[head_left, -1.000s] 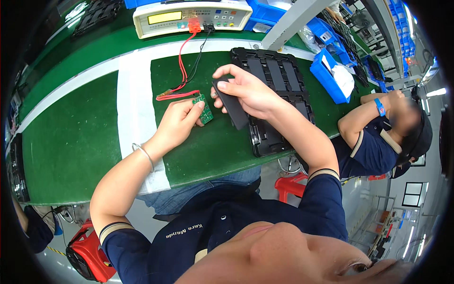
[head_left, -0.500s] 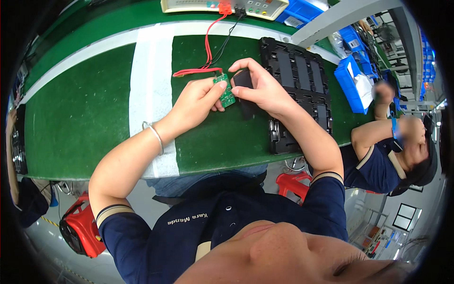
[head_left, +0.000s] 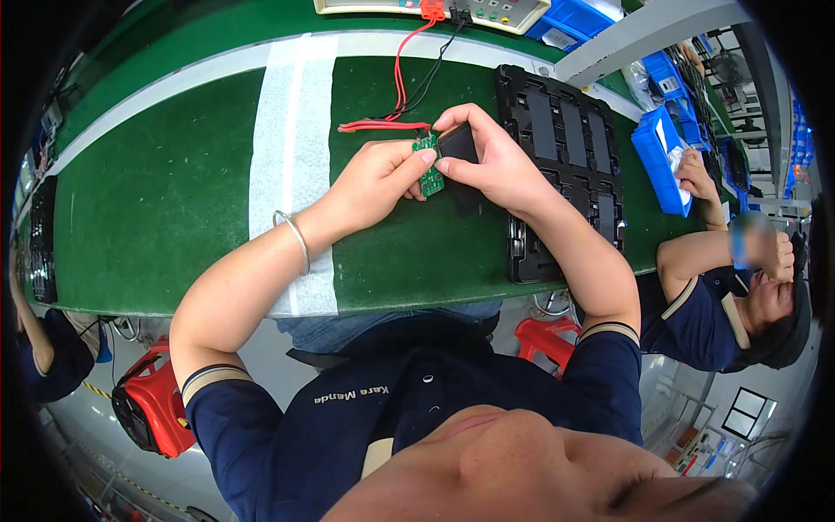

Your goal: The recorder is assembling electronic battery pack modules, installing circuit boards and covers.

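Note:
My left hand (head_left: 389,174) is closed on a small green circuit board (head_left: 430,174), thumb on its face and fingers beneath. Red and black test leads (head_left: 383,125) reach the board's far end; whether they are joined to it I cannot make out. Just right of the board, my right hand (head_left: 489,161) pinches a flat black rectangular piece (head_left: 458,146), with the thumb at its near edge and the forefinger over the far edge. The black piece and the board nearly touch, and the contact between them is partly hidden by my fingers.
A black compartment tray (head_left: 557,130) holding flat dark pieces lies to the right. The leads run from a beige instrument (head_left: 504,12) at the back. A blue bin (head_left: 658,165) stands further right, where a co-worker's hand (head_left: 696,177) reaches in. A white strip (head_left: 294,157) crosses the green bench.
My right hand has tilted the black piece so more of its face shows beside the board. The co-worker's hand has come to the blue bin. The whole view has shifted slightly.

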Motion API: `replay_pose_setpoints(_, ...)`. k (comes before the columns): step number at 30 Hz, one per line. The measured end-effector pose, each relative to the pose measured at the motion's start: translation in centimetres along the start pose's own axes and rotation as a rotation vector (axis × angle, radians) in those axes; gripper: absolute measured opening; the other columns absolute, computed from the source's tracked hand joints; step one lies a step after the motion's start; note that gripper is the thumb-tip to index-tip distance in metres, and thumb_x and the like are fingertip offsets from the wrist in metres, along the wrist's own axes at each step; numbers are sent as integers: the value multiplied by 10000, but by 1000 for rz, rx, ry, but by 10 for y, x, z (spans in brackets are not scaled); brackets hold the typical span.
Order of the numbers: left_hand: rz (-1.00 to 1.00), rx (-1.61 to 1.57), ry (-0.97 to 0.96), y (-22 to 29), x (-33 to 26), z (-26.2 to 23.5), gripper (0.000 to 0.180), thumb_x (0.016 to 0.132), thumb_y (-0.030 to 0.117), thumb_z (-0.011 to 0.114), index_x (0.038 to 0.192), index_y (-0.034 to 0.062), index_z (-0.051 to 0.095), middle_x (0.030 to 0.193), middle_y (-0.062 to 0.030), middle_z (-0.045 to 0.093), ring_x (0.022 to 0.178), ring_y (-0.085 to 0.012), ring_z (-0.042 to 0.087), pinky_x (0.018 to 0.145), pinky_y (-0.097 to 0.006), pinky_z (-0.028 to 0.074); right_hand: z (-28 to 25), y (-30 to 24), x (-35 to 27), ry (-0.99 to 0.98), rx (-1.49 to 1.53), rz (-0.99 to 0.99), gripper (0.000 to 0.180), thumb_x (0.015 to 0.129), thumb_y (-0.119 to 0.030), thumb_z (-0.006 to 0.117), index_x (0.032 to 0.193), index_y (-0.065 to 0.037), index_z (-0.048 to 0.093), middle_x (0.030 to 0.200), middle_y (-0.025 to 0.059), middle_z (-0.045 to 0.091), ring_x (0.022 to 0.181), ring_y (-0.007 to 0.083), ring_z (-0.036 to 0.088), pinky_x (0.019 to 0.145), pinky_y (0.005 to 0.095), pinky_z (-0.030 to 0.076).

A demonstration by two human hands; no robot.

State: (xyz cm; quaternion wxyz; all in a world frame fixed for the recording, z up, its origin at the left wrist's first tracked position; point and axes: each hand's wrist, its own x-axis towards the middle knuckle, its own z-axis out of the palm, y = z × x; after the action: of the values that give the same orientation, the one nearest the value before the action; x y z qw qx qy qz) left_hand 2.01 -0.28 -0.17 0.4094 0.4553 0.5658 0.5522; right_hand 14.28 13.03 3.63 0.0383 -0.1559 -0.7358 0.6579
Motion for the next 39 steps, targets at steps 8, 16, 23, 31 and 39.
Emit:
replay_pose_setpoints(8,-21,-3,6,0,-4,1,364,886,293,455,714,-16,540,604,-65,557,568,-123,555,545,-255,446,1,0,1,-19,109,2,297,736,-16,606,983,-56,447,842,11,491,805,81,473,733,230,396)
replay_pose_setpoints(16,-7,89,-27,4,-5,0,344,887,282,455,732,-7,560,626,-65,564,585,-122,558,563,-258,438,0,3,0,-16,22,4,285,737,-20,603,977,-56,452,826,2,477,786,70,459,703,218,391)
replay_pose_setpoints(23,-4,13,-61,4,-4,-1,342,889,291,458,739,1,562,617,-41,551,586,-100,539,560,-245,433,1,5,-1,-23,72,36,284,736,-25,605,976,-54,454,832,6,479,789,76,459,715,222,390)
replay_pose_setpoints(31,-11,-49,-67,0,-3,-3,350,889,307,460,731,8,550,611,-35,542,582,-92,523,552,-238,429,5,3,-4,6,83,14,279,747,-27,600,980,-59,451,869,10,481,816,80,465,736,229,389)
replay_pose_setpoints(39,-77,-52,-76,-1,-1,-7,324,895,295,456,753,13,531,621,-29,546,613,-96,569,561,-212,446,1,-1,-8,70,23,-110,273,760,-3,589,984,-63,445,852,3,487,796,71,468,716,217,383)
